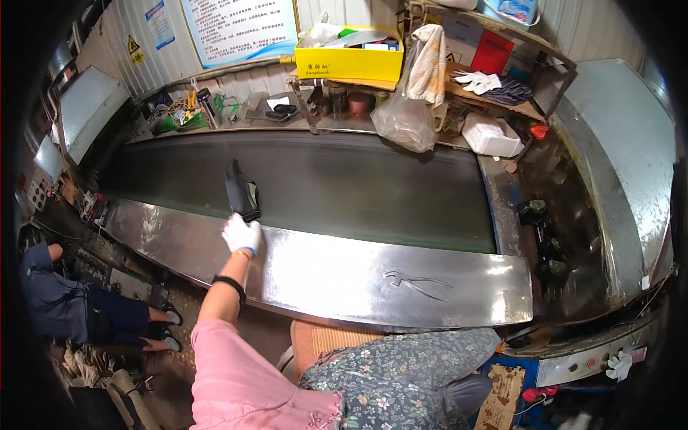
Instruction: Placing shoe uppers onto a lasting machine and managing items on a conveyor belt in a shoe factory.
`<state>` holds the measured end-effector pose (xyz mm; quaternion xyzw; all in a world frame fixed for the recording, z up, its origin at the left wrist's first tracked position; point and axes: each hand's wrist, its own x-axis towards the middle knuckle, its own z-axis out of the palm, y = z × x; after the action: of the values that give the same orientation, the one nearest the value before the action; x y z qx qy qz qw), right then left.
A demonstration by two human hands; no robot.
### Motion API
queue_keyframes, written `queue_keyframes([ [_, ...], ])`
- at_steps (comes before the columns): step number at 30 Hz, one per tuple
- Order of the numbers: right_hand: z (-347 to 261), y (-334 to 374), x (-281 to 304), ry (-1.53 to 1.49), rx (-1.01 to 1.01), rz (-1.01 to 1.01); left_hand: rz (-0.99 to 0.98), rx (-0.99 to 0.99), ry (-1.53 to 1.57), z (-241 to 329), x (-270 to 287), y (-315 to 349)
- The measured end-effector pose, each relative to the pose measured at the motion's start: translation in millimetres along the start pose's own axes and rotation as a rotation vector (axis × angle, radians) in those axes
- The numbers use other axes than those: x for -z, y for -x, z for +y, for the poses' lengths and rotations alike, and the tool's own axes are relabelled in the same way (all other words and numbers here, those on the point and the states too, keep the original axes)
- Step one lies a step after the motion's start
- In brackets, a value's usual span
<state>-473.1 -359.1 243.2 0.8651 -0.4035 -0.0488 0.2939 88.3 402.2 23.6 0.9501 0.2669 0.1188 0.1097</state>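
My left hand [241, 234], in a white glove, reaches over the steel ledge to the near end of a black shoe [236, 192]. Its fingers close on that end, though the fingertips are partly hidden. The shoe lies lengthwise on the dark conveyor belt [358, 186], pointing away from me. A pair of pincers [416, 282] rests on the steel ledge [322, 269], to the right of my hand. My right hand is out of the picture.
Several black shoes [552, 251] sit beyond the belt's right end. A yellow box [349, 61] and a hanging plastic bag [405, 122] are on the rack behind the belt. Metal hoods [93, 107] flank it. Another person [64, 301] is at the left.
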Motion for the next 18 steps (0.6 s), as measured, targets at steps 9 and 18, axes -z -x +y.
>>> queue_keyframes([
  [9,-247.9,100.7,-104.5,-0.649,-0.113,-0.276,-0.942,-0.618,0.869,118.4,12.9,-37.1],
  [18,-216.5,163.9,-148.5,-0.622,-0.362,-0.386,-0.444,-0.076,0.212,78.6,-12.8,-108.4],
])
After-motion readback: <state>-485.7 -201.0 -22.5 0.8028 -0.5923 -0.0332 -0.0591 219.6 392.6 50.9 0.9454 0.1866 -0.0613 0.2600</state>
